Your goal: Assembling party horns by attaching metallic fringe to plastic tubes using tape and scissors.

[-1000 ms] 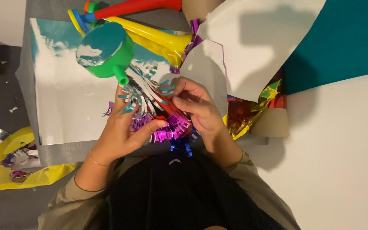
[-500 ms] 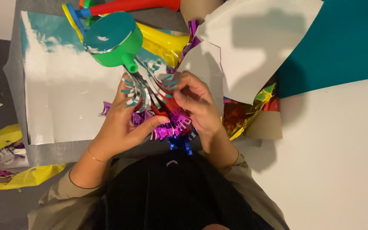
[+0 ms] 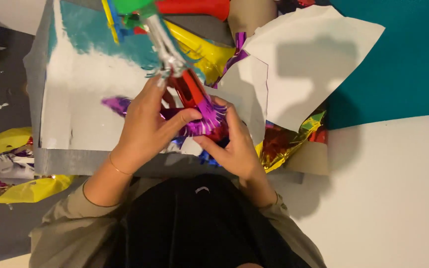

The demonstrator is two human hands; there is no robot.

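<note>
My left hand (image 3: 147,126) and my right hand (image 3: 234,144) both grip a party horn (image 3: 187,87) with a red body, a green bell blurred at the top edge and silver and purple foil fringe around it. The left hand's thumb presses the purple fringe (image 3: 205,119) against the horn; the right hand's fingers pinch the fringe from the right. The horn points away from me, over a white sheet (image 3: 83,94) with a teal painted patch.
More horns, yellow (image 3: 202,49) and red (image 3: 194,7), lie at the top. White paper sheets (image 3: 314,59) and teal paper (image 3: 403,64) lie to the right, shiny foil wrap (image 3: 284,144) beside my right hand, a yellow bag (image 3: 6,168) with foil scraps at the left.
The horn has swung up and away, its green bell now at the top edge. My hands have slid down onto the purple fringe at its narrow end. The camera has moved closer.
</note>
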